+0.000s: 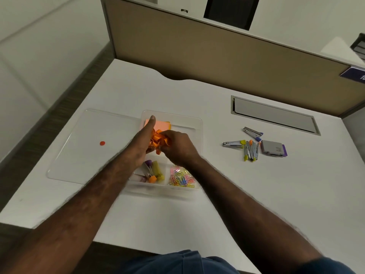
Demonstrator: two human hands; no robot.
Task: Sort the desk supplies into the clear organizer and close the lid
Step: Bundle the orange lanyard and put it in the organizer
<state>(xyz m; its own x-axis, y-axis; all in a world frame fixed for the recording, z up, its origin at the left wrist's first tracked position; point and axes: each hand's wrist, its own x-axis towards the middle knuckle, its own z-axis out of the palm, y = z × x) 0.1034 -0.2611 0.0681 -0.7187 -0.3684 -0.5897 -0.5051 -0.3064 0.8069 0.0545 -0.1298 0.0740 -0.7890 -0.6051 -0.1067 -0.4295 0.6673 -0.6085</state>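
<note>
The clear organizer [197, 123] sits mid-desk with its lid [92, 145] lying flat to its left. Over its middle, my left hand [141, 143] and my right hand [177, 148] together hold a bunch of orange clips [159, 140], the left thumb pointing up. Behind them lies a pad of pink and orange sticky notes [163, 125]. The near compartments hold coloured staple removers [153, 172] and coloured paper clips [181, 177]. What lies directly under the hands is hidden.
On the desk to the right lie several staple removers [249, 148] and a grey staple box [273, 148]. A grey cable hatch [274, 115] sits behind them. A red dot [102, 143] marks the lid. A tan partition [217, 54] backs the desk.
</note>
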